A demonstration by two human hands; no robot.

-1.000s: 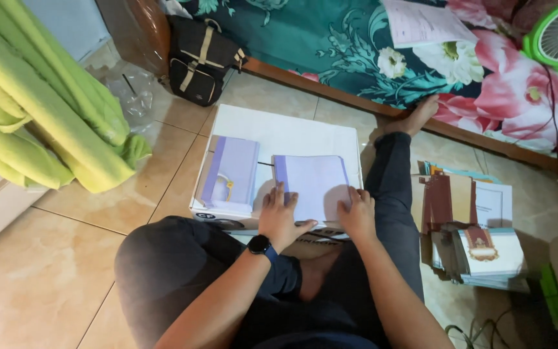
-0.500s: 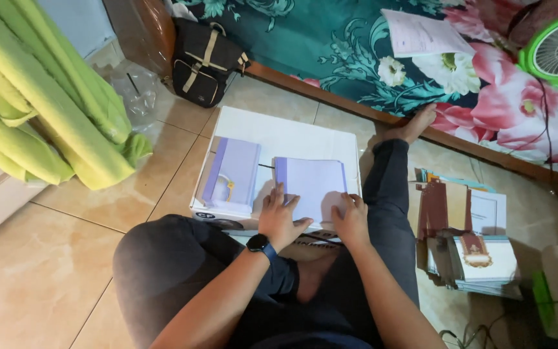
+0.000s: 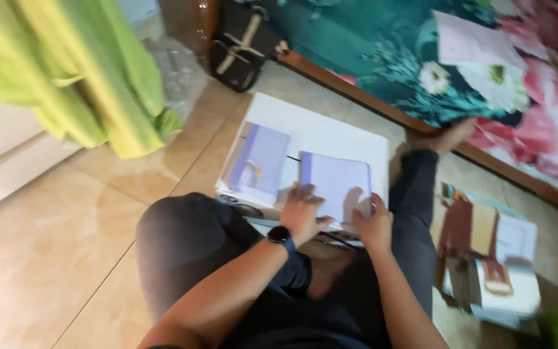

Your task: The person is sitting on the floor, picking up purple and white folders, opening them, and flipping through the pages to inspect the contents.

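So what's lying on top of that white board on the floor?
On the white board lie two pale purple sheets: one lies free, the other is pressed by the left hand and right hand. What the purple sheets and hands cover cannot be seen.

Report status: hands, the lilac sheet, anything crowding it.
Left hand and right hand both flat on lilac sheet. Sheet lies on white board. Second lilac sheet beside it, apart.
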